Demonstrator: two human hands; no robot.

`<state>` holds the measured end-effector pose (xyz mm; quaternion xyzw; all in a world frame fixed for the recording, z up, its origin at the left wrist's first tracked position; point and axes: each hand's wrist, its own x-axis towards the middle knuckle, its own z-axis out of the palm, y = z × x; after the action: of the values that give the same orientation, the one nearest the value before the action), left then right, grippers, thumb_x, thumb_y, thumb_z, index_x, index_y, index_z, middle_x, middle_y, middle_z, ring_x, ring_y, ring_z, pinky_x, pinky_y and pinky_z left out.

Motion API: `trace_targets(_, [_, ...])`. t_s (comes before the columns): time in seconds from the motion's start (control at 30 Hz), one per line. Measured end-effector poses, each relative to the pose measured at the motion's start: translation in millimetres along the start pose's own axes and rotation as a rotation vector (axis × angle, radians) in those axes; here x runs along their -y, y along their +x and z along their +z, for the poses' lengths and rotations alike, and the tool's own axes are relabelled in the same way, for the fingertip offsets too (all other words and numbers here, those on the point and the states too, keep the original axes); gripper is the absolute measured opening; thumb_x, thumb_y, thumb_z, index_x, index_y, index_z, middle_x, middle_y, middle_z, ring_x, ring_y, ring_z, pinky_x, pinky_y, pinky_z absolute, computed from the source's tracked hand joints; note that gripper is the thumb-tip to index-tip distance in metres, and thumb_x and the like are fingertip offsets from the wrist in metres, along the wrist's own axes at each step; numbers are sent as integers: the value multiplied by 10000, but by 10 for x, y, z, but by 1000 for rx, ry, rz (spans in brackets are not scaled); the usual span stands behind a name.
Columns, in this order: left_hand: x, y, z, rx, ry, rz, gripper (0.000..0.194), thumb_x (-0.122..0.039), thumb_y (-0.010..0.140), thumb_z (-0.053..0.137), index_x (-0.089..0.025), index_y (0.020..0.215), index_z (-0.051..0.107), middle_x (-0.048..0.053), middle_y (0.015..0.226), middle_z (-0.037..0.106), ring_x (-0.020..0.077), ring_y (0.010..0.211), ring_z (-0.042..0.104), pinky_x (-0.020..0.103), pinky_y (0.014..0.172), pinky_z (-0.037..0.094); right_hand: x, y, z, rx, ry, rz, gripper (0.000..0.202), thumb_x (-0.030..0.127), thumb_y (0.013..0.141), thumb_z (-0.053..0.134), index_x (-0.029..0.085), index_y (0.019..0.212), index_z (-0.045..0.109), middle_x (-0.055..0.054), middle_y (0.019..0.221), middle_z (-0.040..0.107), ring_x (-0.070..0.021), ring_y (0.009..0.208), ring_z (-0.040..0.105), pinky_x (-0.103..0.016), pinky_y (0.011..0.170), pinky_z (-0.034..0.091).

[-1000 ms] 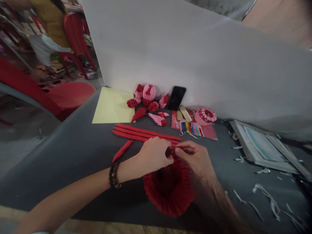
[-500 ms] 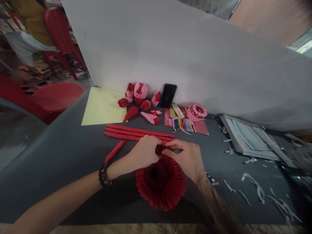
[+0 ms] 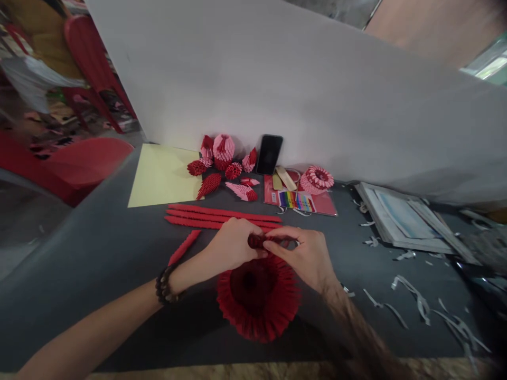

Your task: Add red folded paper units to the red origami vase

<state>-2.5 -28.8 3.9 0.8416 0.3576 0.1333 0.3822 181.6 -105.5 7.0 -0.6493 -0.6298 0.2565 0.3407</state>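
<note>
A round, hollow piece of folded red paper (image 3: 259, 322), with a pleated rim, stands on the dark table in front of me. My left hand (image 3: 237, 243), a beaded bracelet at its wrist, is closed at its far rim. Across from it, my right hand (image 3: 307, 256) pinches the same far rim between thumb and fingers. A dark red bit of folded paper (image 3: 256, 241) shows between the fingertips; whether it is joined to the rim I cannot tell. Just beyond the hands lie long red strips of stacked folded paper (image 3: 206, 214), and a shorter red strip (image 3: 185, 247) lies left.
Behind are pink and red folded-paper shapes (image 3: 224, 149), a phone (image 3: 270, 154) leaning on the wall and a pink packet (image 3: 328, 205) under a pink paper ring (image 3: 317, 179). Yellow paper (image 3: 162, 177) lies left; a paper stack (image 3: 407, 219) and white scraps (image 3: 412, 295) lie right.
The whole view has shifted slightly. My fingers have moved a little at the far rim, and both hands keep their hold on the red paper piece.
</note>
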Motion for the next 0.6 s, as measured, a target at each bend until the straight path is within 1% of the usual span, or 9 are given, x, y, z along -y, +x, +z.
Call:
trace_targets(0.1, [1, 12, -5, 17, -2, -1, 158, -347, 766, 754, -191, 787, 759, -27, 667, 704, 129, 619, 576, 263, 609, 361, -10, -6, 26, -7, 69, 2, 148, 350, 824, 782, 257, 937, 806, 4, 894, 804, -181, 793, 717, -305, 783, 536])
trace_targets(0.17, [15, 20, -3, 16, 1, -4, 166, -350, 752, 774, -200, 825, 773, -19, 722, 739, 143, 662, 611, 269, 639, 385, 4, -2, -4, -33, 116, 3, 156, 356, 835, 771, 250, 947, 797, -5, 898, 798, -189, 813, 723, -321, 807, 547])
trace_targets(0.3, [53, 31, 19, 13, 30, -15, 298, -385, 714, 816, -232, 969, 796, 5, 894, 795, 193, 808, 686, 295, 736, 435, 24, 22, -140, -242, 176, -19, 167, 386, 880, 718, 239, 950, 751, -38, 954, 781, -201, 852, 711, -349, 828, 557])
trace_targets(0.33, [58, 30, 25, 10, 35, -14, 307, -389, 714, 816, -238, 981, 796, 4, 900, 796, 198, 816, 693, 300, 744, 441, 15, 27, -164, -255, 183, -20, 178, 402, 912, 676, 235, 951, 725, -45, 957, 775, -194, 830, 705, -346, 804, 558])
trace_targets(0.37, [60, 26, 30, 5, 38, -7, 296, -388, 721, 810, -242, 977, 796, 1, 894, 796, 199, 815, 697, 302, 748, 446, 2, 29, -176, -232, 188, -14, 197, 416, 947, 623, 232, 953, 691, -46, 939, 769, -182, 784, 696, -334, 760, 556])
trace_targets(0.43, [52, 11, 29, -10, 33, 15, 240, -364, 742, 788, -251, 954, 794, -11, 880, 793, 194, 808, 699, 301, 749, 452, -32, 25, -163, -123, 203, 8, 219, 435, 993, 532, 232, 996, 613, -26, 837, 743, -158, 649, 658, -299, 639, 525])
trace_targets(0.47, [42, 1, 24, -14, 24, 25, 222, -347, 751, 779, -256, 953, 790, -15, 892, 793, 193, 815, 700, 299, 757, 455, -46, 20, -144, -69, 179, 14, 217, 429, 1006, 503, 233, 1034, 592, -15, 805, 726, -155, 640, 653, -289, 624, 507])
trace_targets(0.53, [16, -18, 8, -16, 6, 26, 226, -311, 754, 770, -264, 974, 782, -19, 929, 794, 194, 841, 700, 295, 775, 458, -60, 9, -103, 14, 82, -8, 223, 387, 1030, 443, 236, 1094, 593, -17, 829, 707, -164, 734, 673, -290, 689, 491])
trace_targets(0.6, [-5, -29, -7, -12, 0, 16, 234, -294, 750, 770, -263, 982, 777, -16, 945, 792, 194, 846, 694, 289, 772, 452, -56, 3, -80, 74, 10, -42, 258, 335, 1042, 386, 238, 1083, 622, -30, 893, 697, -176, 834, 667, -305, 766, 472])
